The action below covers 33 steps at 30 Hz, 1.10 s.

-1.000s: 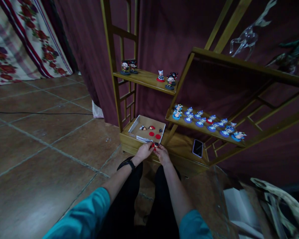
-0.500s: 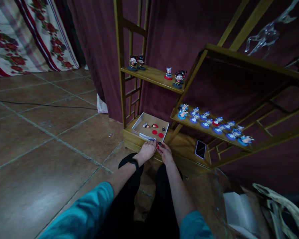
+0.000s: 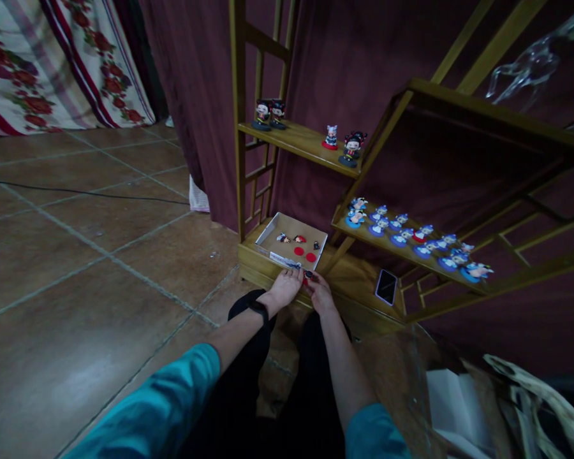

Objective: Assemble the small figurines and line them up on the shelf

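Observation:
Just in front of a shallow white box [image 3: 287, 259], my left hand [image 3: 287, 288] and my right hand [image 3: 319, 292] come together around a small red-and-black figurine [image 3: 308, 275]. Fingers of both hands are closed on it and hide most of it. Inside the box lie two red discs [image 3: 299, 251], a figurine with a white and dark head [image 3: 282, 238], a red figurine part [image 3: 300, 239] and a small dark piece [image 3: 316, 245].
The wooden shelf unit [image 3: 299, 141] carries black-haired figurines [image 3: 352, 149] and a grey one on a red base [image 3: 331, 137]. Several blue-and-white figurines [image 3: 402, 237] stand on the right shelf. A phone [image 3: 386, 287] lies below them. A glass animal [image 3: 526, 70] is at upper right.
The view has shifted slightly, so the shelf appears a little further right. Both hands stay together on the figurine, with hardly any movement.

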{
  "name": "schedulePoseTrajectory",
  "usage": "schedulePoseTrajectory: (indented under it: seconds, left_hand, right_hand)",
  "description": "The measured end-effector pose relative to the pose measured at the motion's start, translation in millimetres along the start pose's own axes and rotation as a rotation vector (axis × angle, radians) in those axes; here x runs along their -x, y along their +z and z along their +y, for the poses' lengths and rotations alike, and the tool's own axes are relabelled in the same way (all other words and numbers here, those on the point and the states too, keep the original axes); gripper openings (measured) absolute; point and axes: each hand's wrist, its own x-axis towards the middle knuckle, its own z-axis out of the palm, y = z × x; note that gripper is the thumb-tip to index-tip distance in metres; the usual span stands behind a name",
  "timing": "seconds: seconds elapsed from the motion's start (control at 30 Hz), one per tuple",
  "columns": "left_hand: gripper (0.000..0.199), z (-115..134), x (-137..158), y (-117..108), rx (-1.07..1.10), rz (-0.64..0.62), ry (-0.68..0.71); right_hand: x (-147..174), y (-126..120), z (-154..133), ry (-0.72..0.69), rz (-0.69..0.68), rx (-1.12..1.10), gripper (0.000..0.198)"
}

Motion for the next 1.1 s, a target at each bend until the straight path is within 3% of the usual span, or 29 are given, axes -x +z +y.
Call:
schedulePoseTrajectory:
  seconds: [0.67, 0.87, 0.97, 1.1]
  left_hand:
    - [0.044, 2, 2, -4, -0.004, 0.005, 0.024]
    - [0.039, -8, -2, -6, 0.135, -0.009, -0.218]
    - [0.029, -14, -5, -4, 0.314, 0.004, -0.33]
    - [0.019, -19, -13, 2, 0.677, 0.051, -0.29]
  right_hand:
    - [2, 1, -1, 0.017, -0.035, -0.021, 0.033]
    - [1, 2, -1, 0.035, -0.021, -0.047, 0.034]
    - [1, 3, -1, 0.047, -0.022, -0.041, 0.035]
    - [1, 4, 1, 0.072, -0.029, -0.043, 0.035]
